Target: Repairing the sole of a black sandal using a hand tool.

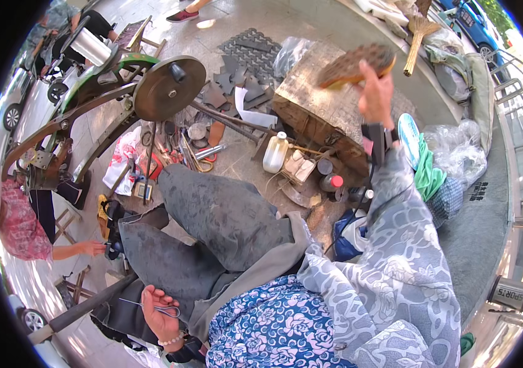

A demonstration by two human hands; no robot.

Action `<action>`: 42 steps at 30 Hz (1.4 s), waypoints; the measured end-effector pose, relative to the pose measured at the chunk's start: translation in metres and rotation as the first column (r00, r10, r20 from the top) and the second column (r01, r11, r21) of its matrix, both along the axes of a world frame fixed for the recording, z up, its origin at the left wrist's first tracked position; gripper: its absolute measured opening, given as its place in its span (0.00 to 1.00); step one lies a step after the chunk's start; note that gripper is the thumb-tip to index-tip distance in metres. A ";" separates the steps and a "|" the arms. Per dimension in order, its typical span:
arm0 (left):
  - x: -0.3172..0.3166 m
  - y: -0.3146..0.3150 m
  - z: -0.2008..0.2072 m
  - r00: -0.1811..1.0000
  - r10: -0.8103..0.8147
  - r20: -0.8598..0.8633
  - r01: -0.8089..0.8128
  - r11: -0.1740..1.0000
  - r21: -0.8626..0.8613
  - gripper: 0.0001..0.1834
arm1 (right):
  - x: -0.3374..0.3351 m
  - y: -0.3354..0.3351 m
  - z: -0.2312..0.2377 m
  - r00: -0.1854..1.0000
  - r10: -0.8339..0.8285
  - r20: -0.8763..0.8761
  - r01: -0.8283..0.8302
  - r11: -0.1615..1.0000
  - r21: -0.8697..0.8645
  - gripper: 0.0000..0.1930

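My right hand (376,95) is raised at the upper right, closed on a shoe (356,66) with a brown treaded sole and a yellowish edge. The shoe is held over a worn wooden box (316,101); its upper is mostly out of sight. Low on the left, my left hand (162,314) has its fingers curled around small metal scissors (168,311). Their thin end points left, away from the palm. Dark grey cloth (218,214) covers my lap between the two hands.
A hand-cranked sewing machine (169,89) with a large wheel stands at the upper left. Another person's hand (93,247) reaches to a black and yellow sandal (111,230). A white bottle (275,152), tools and rubber sheets (237,76) lie ahead; a straw brush (417,46) is far right.
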State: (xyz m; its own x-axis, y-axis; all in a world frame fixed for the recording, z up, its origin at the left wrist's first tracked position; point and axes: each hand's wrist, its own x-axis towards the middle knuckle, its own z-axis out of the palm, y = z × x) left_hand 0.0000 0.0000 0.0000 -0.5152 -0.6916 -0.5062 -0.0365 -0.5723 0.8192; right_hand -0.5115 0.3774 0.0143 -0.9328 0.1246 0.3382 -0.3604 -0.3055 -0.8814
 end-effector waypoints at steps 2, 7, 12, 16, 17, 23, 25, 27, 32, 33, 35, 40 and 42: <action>0.000 0.001 0.017 0.997 0.047 0.058 -0.046 0.999 -0.022 0.12 | -0.018 0.024 0.005 0.995 -0.069 -0.079 0.080 0.986 0.148 0.27; -0.008 0.021 0.011 0.994 0.106 0.016 -0.105 0.993 -0.049 0.11 | -0.075 0.044 -0.046 0.747 -0.143 -0.649 0.664 0.209 0.718 0.40; -0.016 0.030 0.015 0.996 0.074 0.053 -0.068 0.992 -0.105 0.12 | -0.046 0.087 -0.152 0.998 0.055 -0.026 0.026 0.007 1.000 0.36; -0.017 0.037 0.027 1.000 0.009 -0.024 -0.010 0.998 -0.064 0.11 | 0.009 0.099 -0.190 0.992 0.025 -0.124 0.118 0.177 0.977 0.25; -0.013 0.037 0.031 0.998 0.019 -0.055 -0.021 0.999 -0.030 0.12 | 0.021 0.097 -0.199 0.982 0.083 -0.168 0.149 0.191 0.970 0.22; 0.006 0.050 0.004 0.980 0.117 -0.163 -0.115 0.993 0.022 0.12 | 0.114 0.000 -0.159 0.775 0.356 0.523 -0.628 0.342 0.699 0.20; 0.006 0.046 -0.001 0.945 0.134 -0.298 -0.110 0.989 0.099 0.12 | 0.133 -0.029 -0.137 0.737 0.500 0.455 -0.661 0.391 0.641 0.20; 0.011 0.041 -0.004 0.935 0.151 -0.321 -0.117 0.986 0.121 0.11 | 0.152 -0.071 -0.087 0.697 0.632 0.340 -0.609 0.271 0.745 0.21; 0.016 0.038 -0.020 0.878 0.147 -0.455 -0.047 0.973 0.224 0.12 | 0.200 -0.155 0.008 0.589 0.800 0.111 -0.476 0.233 0.848 0.33; 0.017 0.037 -0.023 0.854 0.160 -0.495 -0.027 0.964 0.265 0.12 | 0.211 -0.167 0.016 0.551 0.823 0.142 -0.472 0.167 0.865 0.34; 0.015 0.031 -0.028 0.826 0.196 -0.529 -0.016 0.946 0.325 0.12 | 0.232 -0.180 0.010 0.616 0.785 0.063 -0.245 0.115 0.963 0.33; 0.003 0.025 -0.030 0.808 0.183 -0.560 0.067 0.916 0.397 0.13 | 0.231 -0.187 -0.006 0.665 0.745 0.055 -0.314 0.212 0.925 0.28; -0.010 0.021 -0.032 0.815 0.157 -0.557 0.099 0.911 0.401 0.13 | 0.228 -0.183 -0.003 0.690 0.723 0.039 -0.302 0.238 0.923 0.27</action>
